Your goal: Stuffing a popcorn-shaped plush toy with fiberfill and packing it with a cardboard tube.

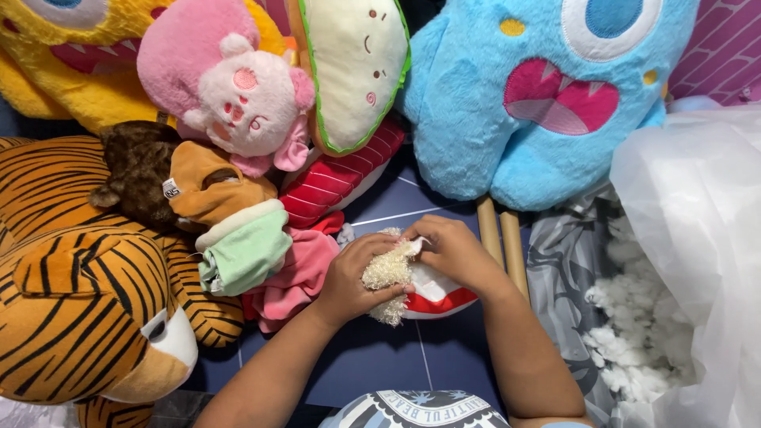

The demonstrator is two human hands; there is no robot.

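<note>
A: Status on the hands?

B: Both on one small plush toy (pixel 420 289), centre of frame, low over the dark blue floor mat (pixel 396 357). Toy is white with a red band along its lower edge and a cream, shaggy patch on the left.

A: Grip?

B: Left hand (pixel 353 277) is wrapped round the shaggy side, fingers curled and pressed in on the fuzz. Right hand (pixel 452 254) sits on top, fingertips pinched together at the toy's upper edge on a bit of white fabric. Can't tell exactly what's between them, too small.

A: Is the toy lifted or resting?

B: Can't tell. Its bottom edge is close to the mat, contact is hidden by the hands.

A: Surroundings?

B: Left: large tiger plush (pixel 87 317), orange with black stripes. Above it a brown plush (pixel 143 170) and a tan one in a green and white garment (pixel 242 242). A pink cloth piece (pixel 293 277) is just beside the left wrist. Top row: yellow monster plush (pixel 71 63), pink plush with a pale face (pixel 238 95), cream cushion with green edging (pixel 357 67), and a red striped plush (pixel 333 178) under it. Big blue one-eyed monster plush (pixel 515 103) upper right.

A: Right side?

B: Two wooden sticks (pixel 501 238) under the blue monster, touching the right forearm. Beyond, a clear plastic bag (pixel 697 222) with white fibre stuffing (pixel 634 349), lying on grey patterned fabric (pixel 567 261).
</note>
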